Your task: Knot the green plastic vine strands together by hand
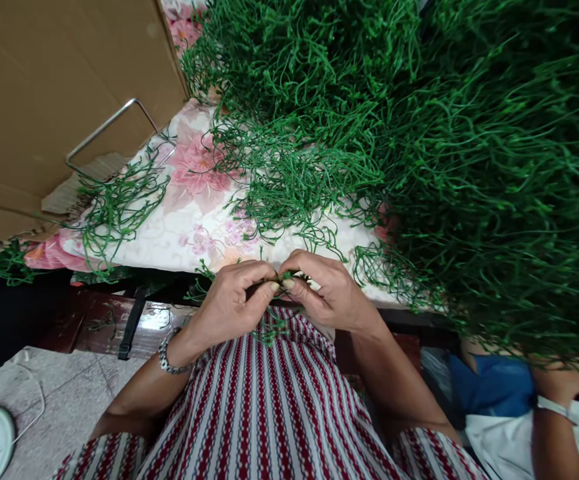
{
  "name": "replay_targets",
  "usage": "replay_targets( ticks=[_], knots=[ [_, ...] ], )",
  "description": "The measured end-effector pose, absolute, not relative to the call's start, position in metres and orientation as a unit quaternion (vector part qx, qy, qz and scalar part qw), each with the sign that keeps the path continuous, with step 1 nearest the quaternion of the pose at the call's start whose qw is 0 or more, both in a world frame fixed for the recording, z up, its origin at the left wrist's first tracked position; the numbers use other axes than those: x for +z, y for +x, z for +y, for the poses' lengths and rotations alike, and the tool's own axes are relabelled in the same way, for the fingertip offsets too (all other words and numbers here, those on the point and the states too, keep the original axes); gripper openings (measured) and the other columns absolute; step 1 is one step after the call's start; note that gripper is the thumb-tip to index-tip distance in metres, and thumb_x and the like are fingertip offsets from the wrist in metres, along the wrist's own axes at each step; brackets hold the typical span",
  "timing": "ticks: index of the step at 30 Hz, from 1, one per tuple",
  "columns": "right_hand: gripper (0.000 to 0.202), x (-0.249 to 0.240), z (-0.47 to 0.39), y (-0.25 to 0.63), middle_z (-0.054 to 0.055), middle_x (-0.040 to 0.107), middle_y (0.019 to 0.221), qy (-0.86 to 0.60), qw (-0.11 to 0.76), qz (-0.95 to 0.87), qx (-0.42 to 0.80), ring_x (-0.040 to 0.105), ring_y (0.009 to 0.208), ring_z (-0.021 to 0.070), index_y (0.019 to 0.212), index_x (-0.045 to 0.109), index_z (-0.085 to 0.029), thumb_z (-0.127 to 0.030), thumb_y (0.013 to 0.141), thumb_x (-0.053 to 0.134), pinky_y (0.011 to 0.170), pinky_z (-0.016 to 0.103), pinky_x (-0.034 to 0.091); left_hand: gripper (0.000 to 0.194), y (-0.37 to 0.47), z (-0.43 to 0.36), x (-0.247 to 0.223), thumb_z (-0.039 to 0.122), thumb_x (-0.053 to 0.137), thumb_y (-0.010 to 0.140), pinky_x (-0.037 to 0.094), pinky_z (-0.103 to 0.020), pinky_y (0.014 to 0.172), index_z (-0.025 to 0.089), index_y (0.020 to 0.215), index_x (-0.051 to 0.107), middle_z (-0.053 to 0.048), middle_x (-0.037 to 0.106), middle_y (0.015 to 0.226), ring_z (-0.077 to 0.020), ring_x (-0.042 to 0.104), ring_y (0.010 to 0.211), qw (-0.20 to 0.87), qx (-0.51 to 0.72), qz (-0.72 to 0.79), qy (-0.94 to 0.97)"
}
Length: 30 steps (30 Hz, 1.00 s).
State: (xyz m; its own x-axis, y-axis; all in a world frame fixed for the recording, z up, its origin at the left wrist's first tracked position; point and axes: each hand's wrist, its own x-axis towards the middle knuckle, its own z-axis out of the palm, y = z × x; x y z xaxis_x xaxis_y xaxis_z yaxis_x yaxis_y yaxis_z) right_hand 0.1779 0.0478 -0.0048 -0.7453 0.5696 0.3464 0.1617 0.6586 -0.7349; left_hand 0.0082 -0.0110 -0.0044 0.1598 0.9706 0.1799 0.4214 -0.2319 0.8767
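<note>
My left hand (237, 293) and my right hand (327, 290) meet at the near edge of the table, fingertips almost touching. Between both thumbs and forefingers I pinch small green plastic-looking stems (285, 277). Some of their sprigs (272, 327) dangle below my hands, over the striped clothing, and more poke out left of my left hand. Just past my hands lies a loose patch of similar thin, branching stems (304, 180). My fingers hide exactly where the held pieces meet.
A large heap of green stems (494, 167) covers the right and back of the flowered cloth (204, 227). Left stand a cardboard box (59, 73), a bent metal wire frame (102, 130) and a smaller bunch of stems (119, 210). A co-worker's arm (557, 427) shows lower right.
</note>
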Motion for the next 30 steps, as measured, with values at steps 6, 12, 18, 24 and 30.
replay_targets(
  ticks=[6,12,18,24,30],
  knots=[
    [0.015,-0.005,0.048,0.185,0.004,0.053,0.077,-0.178,0.242,-0.902,0.310,0.048,0.076,0.0150,0.085,0.050,-0.016,-0.030,0.089,0.045,0.072,0.031,0.043,0.021,0.007,-0.013,-0.001,0.016,0.045,0.078,0.028,-0.022,0.050,0.017,0.058,0.044,0.005,0.038,0.052,-0.0075,0.037,0.049,0.311,0.307,0.509,0.742],
    [0.025,-0.001,0.041,0.187,0.001,0.047,0.067,-0.142,0.194,-0.920,0.309,0.044,0.064,0.0123,0.076,0.045,-0.018,-0.032,0.093,0.034,0.061,0.026,0.039,0.030,0.001,-0.012,0.000,0.016,0.042,0.082,0.025,-0.025,0.050,0.017,0.053,0.035,0.005,0.030,0.049,-0.0079,0.031,0.046,0.355,0.269,0.408,0.797],
    [0.025,0.006,0.043,0.200,0.001,0.049,0.064,-0.120,0.128,-0.956,0.237,0.044,0.060,0.0134,0.068,0.045,-0.019,-0.027,0.090,0.035,0.060,0.029,0.036,0.029,-0.022,-0.011,0.003,0.013,0.041,0.082,0.025,-0.028,0.051,0.018,0.054,0.036,0.004,0.034,0.047,-0.0107,0.032,0.046,0.357,0.179,0.309,0.863],
    [0.013,0.017,0.059,0.220,0.003,0.053,0.068,-0.198,0.306,-0.888,0.279,0.053,0.067,0.0150,0.078,0.050,-0.020,-0.020,0.087,0.042,0.061,0.029,0.042,0.019,-0.027,-0.010,0.009,0.017,0.049,0.082,0.031,-0.022,0.048,0.017,0.063,0.054,0.002,0.052,0.055,-0.0092,0.044,0.049,0.391,0.312,0.436,0.748],
    [0.013,0.015,0.045,0.195,0.004,0.058,0.076,-0.277,0.392,-0.818,0.317,0.056,0.067,0.0135,0.093,0.055,-0.018,-0.016,0.088,0.042,0.060,0.027,0.045,0.006,-0.007,-0.008,0.002,0.014,0.050,0.081,0.036,-0.020,0.052,0.016,0.082,0.056,0.002,0.053,0.063,-0.0084,0.047,0.055,0.409,0.378,0.480,0.678]
  ],
)
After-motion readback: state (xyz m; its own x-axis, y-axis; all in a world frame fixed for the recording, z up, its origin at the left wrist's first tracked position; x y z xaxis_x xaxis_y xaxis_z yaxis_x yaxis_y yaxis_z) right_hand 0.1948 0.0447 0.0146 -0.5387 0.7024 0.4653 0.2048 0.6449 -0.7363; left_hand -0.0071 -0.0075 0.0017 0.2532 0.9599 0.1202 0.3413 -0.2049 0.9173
